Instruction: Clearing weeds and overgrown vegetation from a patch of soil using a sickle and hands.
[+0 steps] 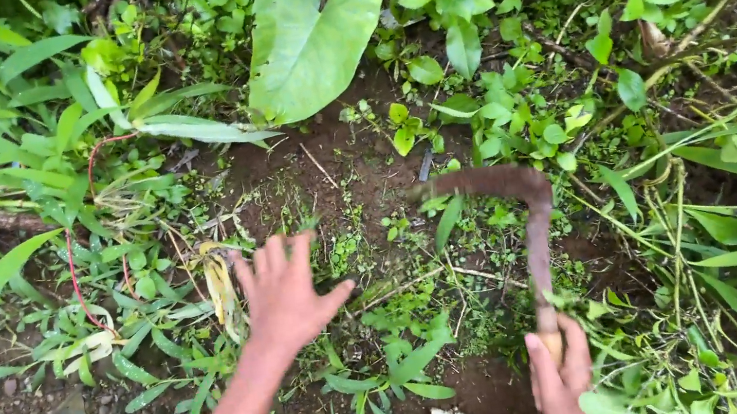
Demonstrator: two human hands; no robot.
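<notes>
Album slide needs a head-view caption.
Right hand grips a curved sickle; open left hand reaches over weeds.

No packages, labels, signs or screens anywhere here, only plants and bare soil.
</notes>
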